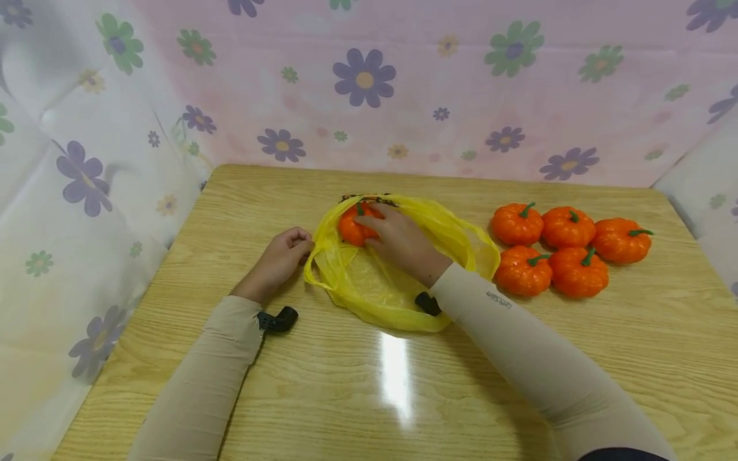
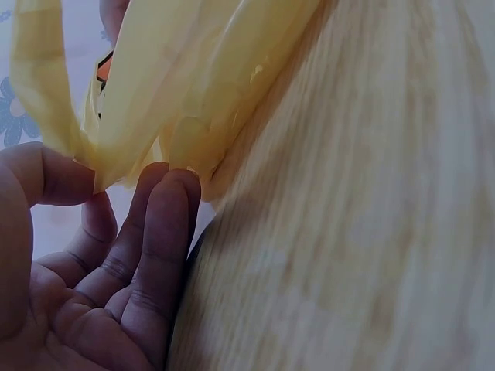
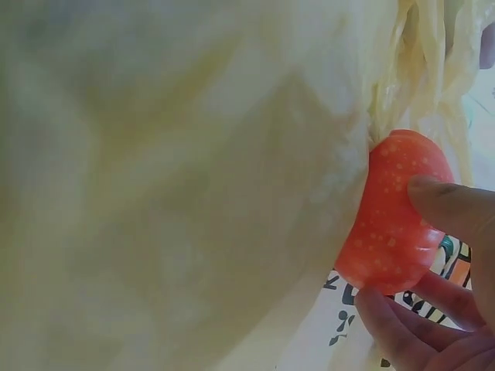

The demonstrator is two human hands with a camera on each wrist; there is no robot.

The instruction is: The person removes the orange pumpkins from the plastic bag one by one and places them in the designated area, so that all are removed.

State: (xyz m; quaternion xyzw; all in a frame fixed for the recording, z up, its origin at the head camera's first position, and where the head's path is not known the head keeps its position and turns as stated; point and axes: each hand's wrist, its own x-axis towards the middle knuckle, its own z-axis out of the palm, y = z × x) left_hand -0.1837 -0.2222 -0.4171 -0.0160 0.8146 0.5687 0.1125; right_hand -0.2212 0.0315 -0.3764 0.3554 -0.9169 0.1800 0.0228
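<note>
A yellow plastic bag point(image 1: 369, 285) lies spread open on the table, its mouth facing up. My right hand point(image 1: 403, 240) reaches into it and grips a small orange toy pumpkin point(image 1: 348, 229) with a green stem, near the bag's far left side. In the right wrist view the thumb presses one face of the pumpkin point(image 3: 398, 212) and the fingers curl under the other. My left hand point(image 1: 279, 259) is at the bag's left edge. The left wrist view shows its thumb and fingertips pinching the thin plastic of the bag point(image 2: 116, 147) by a handle loop.
Several more orange pumpkins point(image 1: 579, 272) with green stems sit in two rows on the wooden table point(image 1: 346, 397), right of the bag. A black wrist-camera mount point(image 1: 279, 319) sticks out from the left sleeve. Flower-printed cloth point(image 1: 415, 128) hangs behind and beside the table.
</note>
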